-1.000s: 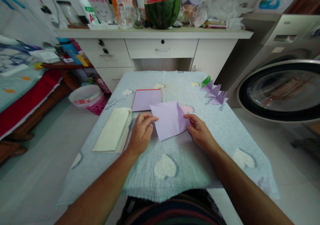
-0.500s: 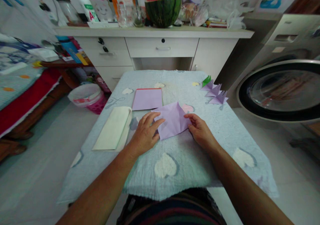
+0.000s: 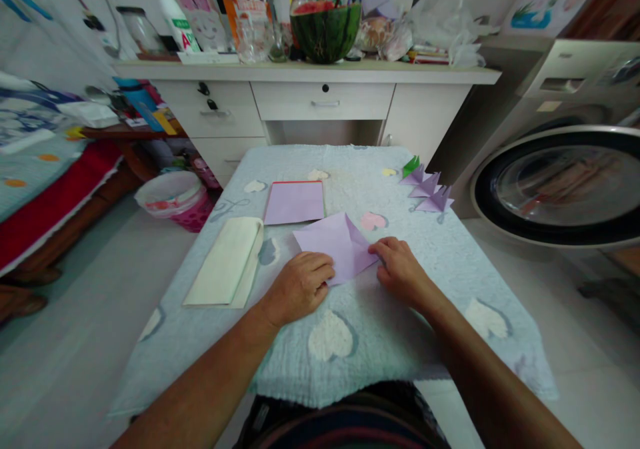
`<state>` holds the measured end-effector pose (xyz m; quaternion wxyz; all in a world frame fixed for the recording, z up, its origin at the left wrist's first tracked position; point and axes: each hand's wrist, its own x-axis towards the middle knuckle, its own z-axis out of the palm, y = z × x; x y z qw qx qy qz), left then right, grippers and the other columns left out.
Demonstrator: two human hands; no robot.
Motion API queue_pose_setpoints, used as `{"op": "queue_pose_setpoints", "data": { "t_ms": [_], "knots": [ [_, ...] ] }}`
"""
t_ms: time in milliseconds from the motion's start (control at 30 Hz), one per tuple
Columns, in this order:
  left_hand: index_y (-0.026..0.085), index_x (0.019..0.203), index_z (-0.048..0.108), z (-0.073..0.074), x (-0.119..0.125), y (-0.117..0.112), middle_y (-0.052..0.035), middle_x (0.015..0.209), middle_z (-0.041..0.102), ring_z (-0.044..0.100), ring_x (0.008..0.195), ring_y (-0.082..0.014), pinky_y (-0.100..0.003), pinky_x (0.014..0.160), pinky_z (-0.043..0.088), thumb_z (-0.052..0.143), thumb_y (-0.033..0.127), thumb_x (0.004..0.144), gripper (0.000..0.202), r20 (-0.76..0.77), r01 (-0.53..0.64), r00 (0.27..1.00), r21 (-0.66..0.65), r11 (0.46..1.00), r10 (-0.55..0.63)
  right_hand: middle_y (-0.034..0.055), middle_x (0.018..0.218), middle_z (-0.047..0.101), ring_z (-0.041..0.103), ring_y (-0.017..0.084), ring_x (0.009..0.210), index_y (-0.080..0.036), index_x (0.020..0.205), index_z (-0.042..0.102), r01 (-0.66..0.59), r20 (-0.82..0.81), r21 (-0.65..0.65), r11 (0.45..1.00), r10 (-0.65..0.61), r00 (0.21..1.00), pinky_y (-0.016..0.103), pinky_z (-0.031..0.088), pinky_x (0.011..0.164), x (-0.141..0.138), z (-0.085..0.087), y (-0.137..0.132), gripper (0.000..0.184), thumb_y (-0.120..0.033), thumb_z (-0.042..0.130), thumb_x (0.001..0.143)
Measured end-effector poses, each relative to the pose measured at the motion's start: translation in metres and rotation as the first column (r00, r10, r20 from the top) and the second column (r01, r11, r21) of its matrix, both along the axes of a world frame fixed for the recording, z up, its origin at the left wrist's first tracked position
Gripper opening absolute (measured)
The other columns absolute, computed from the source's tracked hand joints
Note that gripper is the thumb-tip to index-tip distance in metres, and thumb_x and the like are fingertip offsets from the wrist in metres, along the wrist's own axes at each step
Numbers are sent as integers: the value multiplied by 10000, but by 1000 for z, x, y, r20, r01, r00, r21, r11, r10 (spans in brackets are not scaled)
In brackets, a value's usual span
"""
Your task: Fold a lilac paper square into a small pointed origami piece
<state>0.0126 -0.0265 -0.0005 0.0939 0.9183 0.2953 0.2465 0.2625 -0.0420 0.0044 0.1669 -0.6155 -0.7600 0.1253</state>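
Note:
A sheet of purple paper [image 3: 337, 242] with creases lies in front of me, its right side lifted into a fold. My left hand [image 3: 304, 282] rests on its near left edge with the fingers curled together; what the fingertips grip there is hidden. At the right corner, my right hand [image 3: 397, 266] pinches the paper between thumb and forefinger. Just beyond lies a stack of square purple paper [image 3: 295, 202] with a red edge at the back. Left of my hand is a folded pale cream paper or cloth [image 3: 225, 262].
Folded purple paper shapes [image 3: 434, 196] and a green one [image 3: 411, 166] stand at the table's far right. A patterned cloth [image 3: 330, 342] covers the table. Behind it is a white cabinet with a cut watermelon [image 3: 325, 32] on top. A washing machine [image 3: 555, 182] stands right, a pink bin [image 3: 175, 199] left.
My left hand has drawn nearer to me and its fingers have closed in at the paper's near edge. The paper has shifted slightly left and turned; my right hand keeps its corner.

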Motion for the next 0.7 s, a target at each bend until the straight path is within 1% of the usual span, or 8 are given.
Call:
{"op": "queue_pose_setpoints", "data": {
  "t_ms": [33, 100, 200, 267, 333, 467, 600, 700],
  "knots": [
    [190, 870, 622, 0, 1, -1, -80, 1021, 683, 643, 953, -206, -363, 874, 501, 516, 56, 748, 210, -2, -1, 1000, -22, 1000, 1, 159, 1192, 583, 517, 301, 1080, -149, 1115, 657, 6, 66, 18, 1000, -7, 998, 444, 416, 951, 0, 2, -2, 463, -27, 534, 685],
    [194, 846, 600, 0, 2, -2, -71, 969, 678, 647, 897, -192, -324, 812, 519, 504, 64, 736, 196, 4, 3, 1000, -60, 998, -3, 165, 1265, 548, 484, 328, 1126, -167, 1151, 652, 2, 133, 62, 998, -10, 991, 464, 415, 940, 1, 4, -6, 460, -56, 579, 710],
    [197, 837, 574, 1, 2, -4, -56, 912, 664, 642, 837, -175, -295, 764, 523, 488, 69, 724, 191, 43, 11, 999, -84, 996, -7, 145, 1296, 532, 457, 327, 1163, -204, 1162, 650, -68, 141, 117, 991, 51, 989, 474, 409, 938, 1, 2, -11, 420, -98, 616, 757],
    [198, 831, 560, 2, 2, -5, -51, 890, 657, 637, 813, -171, -293, 752, 524, 487, 79, 716, 181, 69, 18, 998, -86, 996, -12, 127, 1269, 546, 459, 314, 1155, -230, 1130, 665, -99, 135, 145, 984, 80, 988, 472, 407, 932, 1, 1, -15, 388, -93, 622, 769],
    [198, 814, 548, 2, 2, -7, -49, 867, 651, 632, 792, -171, -296, 744, 524, 490, 91, 707, 161, 84, 30, 996, -87, 996, -22, 115, 1226, 566, 467, 304, 1138, -246, 1078, 689, -102, 123, 173, 980, 82, 989, 467, 408, 921, 0, -1, -18, 357, -69, 616, 777],
    [196, 801, 538, 3, 2, -9, -42, 828, 644, 623, 755, -168, -294, 714, 518, 496, 110, 714, 129, 83, 54, 995, -103, 993, -46, 101, 1122, 607, 494, 280, 1061, -240, 971, 721, -102, 76, 218, 971, 88, 993, 447, 414, 884, -1, -3, -23, 293, -43, 580, 807],
    [186, 844, 558, 4, 2, -9, -45, 814, 645, 619, 737, -167, -289, 683, 512, 541, 184, 803, 44, 71, 60, 996, -124, 990, -52, 84, 960, 627, 517, 241, 912, -221, 916, 725, -101, 6, 185, 978, 102, 995, 405, 427, 811, 2, -9, -25, 221, -74, 584, 831],
    [179, 903, 595, 3, 1, -7, -53, 853, 660, 636, 785, -168, -290, 724, 522, 553, 223, 860, 75, 85, 60, 995, -139, 988, -49, 83, 966, 613, 513, 236, 916, -214, 948, 722, -95, -55, 168, 981, 106, 993, 399, 427, 814, 4, -15, -24, 255, -49, 597, 798]
  ]
}}
